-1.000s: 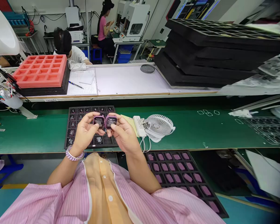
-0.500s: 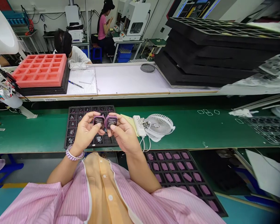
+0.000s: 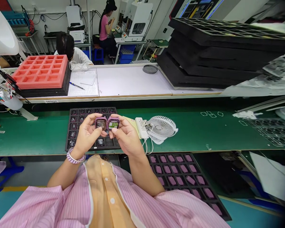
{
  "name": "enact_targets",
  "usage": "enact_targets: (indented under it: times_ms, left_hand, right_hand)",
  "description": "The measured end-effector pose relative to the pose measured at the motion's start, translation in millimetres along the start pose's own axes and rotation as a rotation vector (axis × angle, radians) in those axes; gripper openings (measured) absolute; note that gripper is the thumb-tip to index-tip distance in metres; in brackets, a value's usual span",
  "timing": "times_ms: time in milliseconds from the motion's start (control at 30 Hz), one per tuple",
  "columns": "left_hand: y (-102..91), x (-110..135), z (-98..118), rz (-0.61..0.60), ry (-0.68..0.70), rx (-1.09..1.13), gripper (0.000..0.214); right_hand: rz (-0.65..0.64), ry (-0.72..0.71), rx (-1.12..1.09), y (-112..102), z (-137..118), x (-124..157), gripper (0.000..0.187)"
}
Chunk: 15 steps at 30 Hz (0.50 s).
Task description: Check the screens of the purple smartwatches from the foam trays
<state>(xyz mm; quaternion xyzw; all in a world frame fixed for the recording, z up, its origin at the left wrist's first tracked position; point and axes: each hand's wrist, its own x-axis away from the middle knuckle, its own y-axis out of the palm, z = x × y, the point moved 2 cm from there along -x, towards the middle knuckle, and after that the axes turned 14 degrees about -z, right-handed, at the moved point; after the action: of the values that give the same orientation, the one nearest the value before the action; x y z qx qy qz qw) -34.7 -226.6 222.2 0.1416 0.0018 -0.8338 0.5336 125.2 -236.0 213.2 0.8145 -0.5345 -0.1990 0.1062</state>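
Note:
Side by side over the green bench, I hold two small purple-rimmed smartwatch bodies without straps. My left hand (image 3: 90,129) is closed on the left smartwatch body (image 3: 101,123), its dark screen showing lines of pale text. My right hand (image 3: 125,134) grips the right smartwatch body (image 3: 113,123), whose screen shows a green and white picture; the thumb touches its lower edge. Beneath both hands lies a black foam tray (image 3: 72,126) with similar units in its pockets, partly hidden by my hands. By my right forearm, a second black tray (image 3: 178,173) holds several purple pieces.
A white fan (image 3: 163,126) and power strip (image 3: 141,127) stand right of my hands. On the shelf are a pink foam tray (image 3: 41,72), papers (image 3: 85,84) and stacked black foam trays (image 3: 211,60). Two people sit beyond. A lamp (image 3: 2,30) overhangs the left.
The right smartwatch's screen has changed from pale text on dark to a green and white picture. My thumbs have shifted slightly; both hands stay in place.

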Motion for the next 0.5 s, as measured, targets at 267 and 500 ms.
enact_targets:
  times_ms: [267, 500]
  left_hand:
    - [2.6, 0.1, 0.5, 0.020, -0.061, 0.040, 0.035]
    - [3.2, 0.6, 1.0, 0.004, -0.100, 0.067, 0.038]
  right_hand:
    - [0.072, -0.002, -0.012, -1.9, 5.6, -4.5, 0.037]
    - [0.094, -0.012, -0.039, -2.6, 4.7, -4.5, 0.040]
